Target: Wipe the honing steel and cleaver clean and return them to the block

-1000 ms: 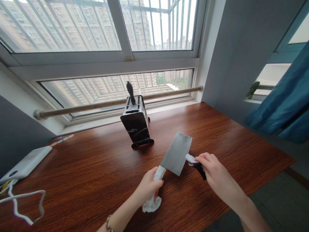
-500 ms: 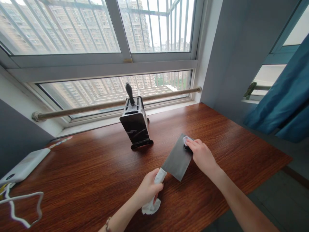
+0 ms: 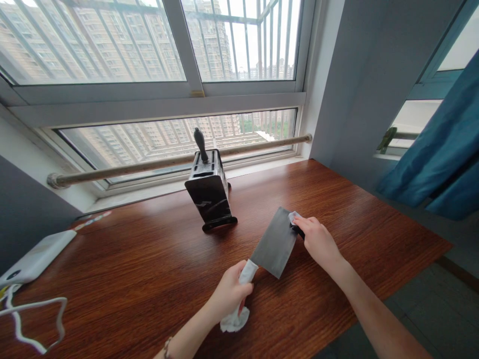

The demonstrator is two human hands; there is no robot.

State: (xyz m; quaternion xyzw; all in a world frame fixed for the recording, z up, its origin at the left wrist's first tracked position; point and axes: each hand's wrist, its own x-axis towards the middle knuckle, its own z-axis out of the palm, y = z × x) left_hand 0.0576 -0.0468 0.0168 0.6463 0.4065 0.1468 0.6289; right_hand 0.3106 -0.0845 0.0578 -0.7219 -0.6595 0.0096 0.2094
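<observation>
My left hand [image 3: 232,290] is closed around the handle of a cleaver [image 3: 276,243]. White tissue [image 3: 235,320] wraps the handle and bunches out below my fist. The broad grey blade points up and to the right above the table. At the blade's far right edge, my right hand [image 3: 318,240] pinches a small white wad [image 3: 294,216], with a dark piece visible under the fingers. The wad sits against the blade's edge. What the dark piece is, I cannot make out.
A black knife block [image 3: 210,199] with one dark-handled tool in it stands near the window on the wooden table [image 3: 149,264]. At the left lie a white device [image 3: 41,254] and a white cable [image 3: 37,301]. A blue curtain [image 3: 434,149] hangs at the right.
My right hand has shifted slightly right with the wad, from on the blade's face to its outer edge. The left hand and the cleaver have hardly moved.
</observation>
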